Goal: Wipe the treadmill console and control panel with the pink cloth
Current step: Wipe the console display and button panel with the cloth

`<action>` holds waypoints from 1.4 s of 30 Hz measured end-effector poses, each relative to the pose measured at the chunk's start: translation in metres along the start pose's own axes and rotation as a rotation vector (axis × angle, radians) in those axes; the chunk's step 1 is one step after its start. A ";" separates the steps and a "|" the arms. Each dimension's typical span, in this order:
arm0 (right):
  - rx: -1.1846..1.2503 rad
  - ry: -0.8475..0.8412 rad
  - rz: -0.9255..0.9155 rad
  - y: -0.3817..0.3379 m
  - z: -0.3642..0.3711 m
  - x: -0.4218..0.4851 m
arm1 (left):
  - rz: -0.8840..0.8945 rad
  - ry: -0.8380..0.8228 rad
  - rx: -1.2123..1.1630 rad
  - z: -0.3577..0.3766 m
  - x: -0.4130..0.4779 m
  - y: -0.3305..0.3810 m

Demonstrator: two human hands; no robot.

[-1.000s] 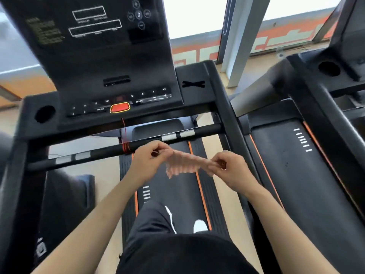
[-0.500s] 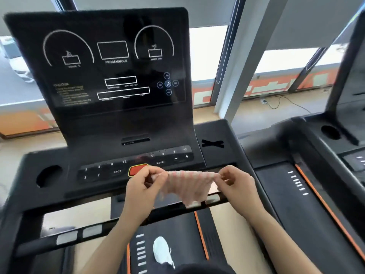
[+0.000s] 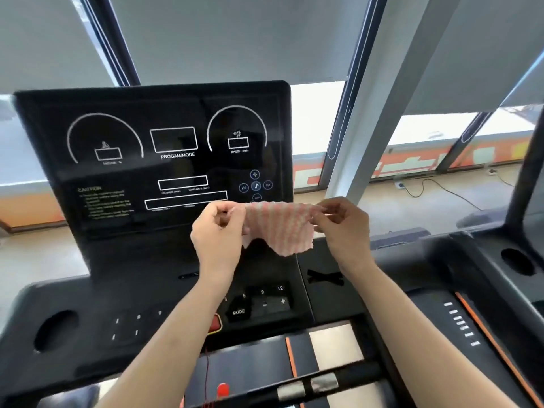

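A small pink-and-white textured cloth (image 3: 278,226) hangs stretched between my hands. My left hand (image 3: 216,234) pinches its left top corner and my right hand (image 3: 343,223) pinches its right top corner. The cloth is held in the air in front of the lower right part of the black treadmill console screen (image 3: 164,160), just below the round media buttons. Under my forearms lies the control panel (image 3: 259,301) with number keys, a MODE key and a red stop button partly hidden by my left arm. I cannot tell whether the cloth touches the screen.
Cup holders (image 3: 56,329) sit at both ends of the console tray. A handlebar (image 3: 306,385) with silver sensors crosses below, with a red safety key cord. A second treadmill (image 3: 485,304) stands to the right. Windows with blinds and a white pillar (image 3: 379,98) are behind.
Both hands have lifted the stretched cloth from above the handlebar, past the control panel, up to the console screen. My view has tilted upward, so the whole screen now shows.
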State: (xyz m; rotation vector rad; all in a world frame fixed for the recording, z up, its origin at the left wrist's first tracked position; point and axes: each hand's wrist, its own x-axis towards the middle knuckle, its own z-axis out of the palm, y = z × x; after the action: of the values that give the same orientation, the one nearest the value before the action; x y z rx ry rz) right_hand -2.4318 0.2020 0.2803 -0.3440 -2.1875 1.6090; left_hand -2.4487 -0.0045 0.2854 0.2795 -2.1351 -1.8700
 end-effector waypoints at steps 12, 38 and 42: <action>0.017 -0.258 -0.067 0.055 0.043 0.062 | 0.129 0.026 0.193 0.060 0.033 -0.056; 0.432 -0.341 0.150 0.101 0.052 0.101 | 0.703 -0.007 1.233 0.122 0.096 -0.074; 0.341 -0.297 0.120 0.096 0.057 0.106 | 0.764 0.038 1.271 0.121 0.119 -0.048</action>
State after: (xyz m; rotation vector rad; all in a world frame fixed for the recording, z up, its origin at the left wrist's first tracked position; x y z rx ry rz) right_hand -2.5556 0.2283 0.1925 -0.1438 -2.0701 2.1786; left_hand -2.6039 0.0627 0.2345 -0.2443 -2.5437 0.0065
